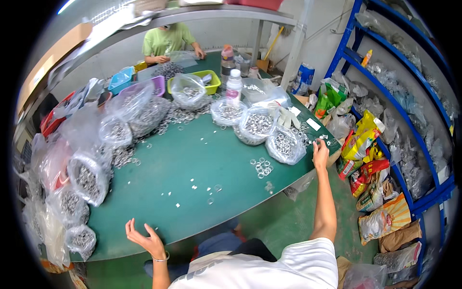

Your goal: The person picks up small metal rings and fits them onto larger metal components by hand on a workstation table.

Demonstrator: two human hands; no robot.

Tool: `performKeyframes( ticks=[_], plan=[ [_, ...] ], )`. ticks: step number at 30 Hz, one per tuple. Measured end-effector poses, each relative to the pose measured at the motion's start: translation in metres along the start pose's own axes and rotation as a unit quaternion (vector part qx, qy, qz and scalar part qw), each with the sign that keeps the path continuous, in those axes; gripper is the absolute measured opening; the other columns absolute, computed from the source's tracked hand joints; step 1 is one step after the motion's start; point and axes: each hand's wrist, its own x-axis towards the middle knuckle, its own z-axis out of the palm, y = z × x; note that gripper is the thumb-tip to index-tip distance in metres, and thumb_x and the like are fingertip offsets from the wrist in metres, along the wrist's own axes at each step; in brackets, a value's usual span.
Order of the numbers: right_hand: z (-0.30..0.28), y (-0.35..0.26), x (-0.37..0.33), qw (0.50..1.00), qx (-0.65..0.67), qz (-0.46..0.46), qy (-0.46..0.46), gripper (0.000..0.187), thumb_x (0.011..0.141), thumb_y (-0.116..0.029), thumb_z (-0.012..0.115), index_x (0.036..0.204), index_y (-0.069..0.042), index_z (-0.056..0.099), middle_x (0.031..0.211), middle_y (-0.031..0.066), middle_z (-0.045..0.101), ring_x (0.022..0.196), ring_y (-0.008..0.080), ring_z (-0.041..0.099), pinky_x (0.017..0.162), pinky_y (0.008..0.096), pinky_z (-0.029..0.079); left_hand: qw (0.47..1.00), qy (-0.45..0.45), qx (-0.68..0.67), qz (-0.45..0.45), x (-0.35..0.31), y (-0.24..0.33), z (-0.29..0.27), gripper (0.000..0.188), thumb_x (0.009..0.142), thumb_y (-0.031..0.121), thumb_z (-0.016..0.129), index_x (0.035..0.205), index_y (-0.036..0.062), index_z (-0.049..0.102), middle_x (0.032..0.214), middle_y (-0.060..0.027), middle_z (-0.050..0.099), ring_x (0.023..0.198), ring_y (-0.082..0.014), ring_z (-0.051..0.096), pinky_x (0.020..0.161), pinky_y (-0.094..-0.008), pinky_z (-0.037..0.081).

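Observation:
My left hand [144,239] hovers over the near left edge of the green table [166,212]; its fingers are apart and hold nothing. My right hand [320,155] is at the table's right edge, fingers curled together beside small loose metal pieces [323,137]. Whatever those fingers pinch, if anything, is too small to make out. Just left of it stands an open clear plastic bag of metal rings [285,144]. A small group of loose metal rings [262,167] lies on the tabletop, left of my right hand and nearer to me.
More bags of metal parts [89,178] line the table's left side and back, near a white bottle [234,86] and a yellow-green basin [207,79]. Across the table works another person [168,41]. Blue shelving [414,185] and stacked sacks [380,224] stand on the right.

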Motion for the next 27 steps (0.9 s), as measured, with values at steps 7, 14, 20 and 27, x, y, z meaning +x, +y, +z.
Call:
performKeyframes(
  ticks=[7,14,20,27],
  plan=[
    [0.043,0.06,0.081,0.964,-0.189,-0.031,-0.182,0.026,0.084,-0.021,0.059,0.107,-0.009,0.059,0.081,0.0186,0.064,0.077,0.0372,0.061,0.067,0.0448,0.047,0.987,-0.099,0.117,-0.056,-0.002,-0.005,0.037,0.045,0.088,0.012,0.05,0.127,-0.0061,0.036,0.13,-0.0235,0.035,0.12,-0.0377,0.033,0.102,-0.0448,0.025],
    [0.03,-0.05,0.081,0.873,0.396,0.156,-0.236,0.023,0.092,-0.019,0.052,0.101,0.002,0.059,0.074,0.0011,0.055,0.056,0.0071,0.046,0.046,0.0201,0.036,0.978,-0.117,0.148,-0.086,0.001,0.015,0.038,0.047,0.086,0.012,0.051,0.127,-0.0049,0.036,0.129,-0.0239,0.036,0.119,-0.0377,0.034,0.103,-0.0428,0.025],
    [0.058,-0.216,0.05,0.369,0.621,0.363,-0.588,0.02,0.092,-0.013,0.048,0.105,0.002,0.053,0.089,0.006,0.054,0.066,0.0108,0.046,0.052,0.0209,0.037,0.973,-0.176,0.13,-0.079,0.006,0.018,0.035,0.048,0.084,0.012,0.051,0.128,-0.0021,0.037,0.129,-0.0216,0.037,0.121,-0.037,0.033,0.104,-0.0441,0.024],
    [0.088,-0.281,0.021,0.391,0.56,0.306,-0.664,0.044,0.086,-0.003,0.053,0.128,0.005,0.041,0.126,0.0162,0.048,0.114,0.0261,0.049,0.095,0.0353,0.041,0.967,-0.223,0.08,-0.09,0.008,0.014,0.031,0.05,0.082,0.014,0.048,0.127,-0.0039,0.035,0.13,-0.0223,0.037,0.121,-0.0384,0.033,0.105,-0.0456,0.022]
  ],
)
